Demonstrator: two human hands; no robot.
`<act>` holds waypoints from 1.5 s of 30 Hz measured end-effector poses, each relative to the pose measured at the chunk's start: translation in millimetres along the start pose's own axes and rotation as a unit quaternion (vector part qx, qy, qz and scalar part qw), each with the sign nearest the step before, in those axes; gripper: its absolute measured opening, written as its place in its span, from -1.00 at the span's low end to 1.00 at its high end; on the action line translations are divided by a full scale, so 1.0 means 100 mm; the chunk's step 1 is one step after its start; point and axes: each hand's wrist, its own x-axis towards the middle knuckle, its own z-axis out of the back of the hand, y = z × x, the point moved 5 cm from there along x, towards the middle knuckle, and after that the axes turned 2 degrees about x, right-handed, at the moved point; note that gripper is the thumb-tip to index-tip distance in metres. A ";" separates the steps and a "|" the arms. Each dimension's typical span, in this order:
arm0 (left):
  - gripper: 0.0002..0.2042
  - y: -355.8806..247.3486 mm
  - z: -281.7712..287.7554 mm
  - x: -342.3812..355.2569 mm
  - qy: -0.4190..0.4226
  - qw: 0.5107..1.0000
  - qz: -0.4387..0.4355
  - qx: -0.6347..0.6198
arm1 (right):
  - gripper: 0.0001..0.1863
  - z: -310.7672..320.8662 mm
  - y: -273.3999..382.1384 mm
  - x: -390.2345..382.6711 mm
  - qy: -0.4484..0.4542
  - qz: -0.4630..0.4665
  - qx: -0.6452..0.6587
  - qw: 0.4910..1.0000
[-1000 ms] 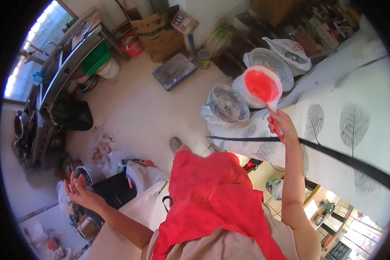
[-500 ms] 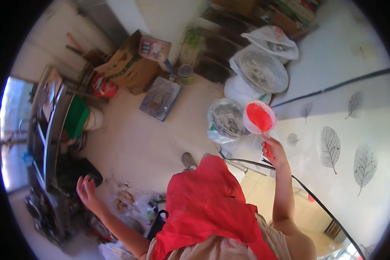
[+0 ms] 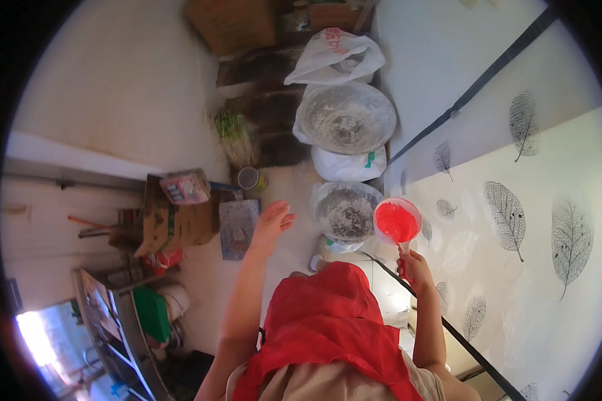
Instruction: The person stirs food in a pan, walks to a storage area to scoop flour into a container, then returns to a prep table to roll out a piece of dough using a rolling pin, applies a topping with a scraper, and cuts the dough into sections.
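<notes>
My right hand (image 3: 415, 270) is closed round the handle of a red plastic dipper (image 3: 397, 222), whose rim and side look whitish. The dipper is beside and partly above a metal basin (image 3: 349, 212) dusted inside with white powder. My left hand (image 3: 272, 226) is raised over the floor, fingers stretched forward and holding nothing. Farther off, a larger powder-dusted basin (image 3: 346, 120) rests on a filled white sack (image 3: 349, 165). A white plastic bag (image 3: 334, 57) lies behind it, draped partly over another vessel.
Dark steps (image 3: 267, 107) rise ahead, with bundled greens (image 3: 233, 130) beside them. At left are a tin can (image 3: 249, 178), a flat grey platform (image 3: 239, 224), a cardboard box (image 3: 190, 224) and a metal rack (image 3: 124, 314). A leaf-patterned wall (image 3: 475, 200) runs along the right.
My view has turned right, toward the steps and basins. My left hand has swung from low at the left to forward near the middle. The dipper stays in my right hand.
</notes>
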 end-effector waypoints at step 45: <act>-0.65 -3.01 -0.88 4.82 0.122 0.991 0.040 -0.035 | -0.89 -1.98 0.26 0.95 -0.253 -0.061 0.199 0.945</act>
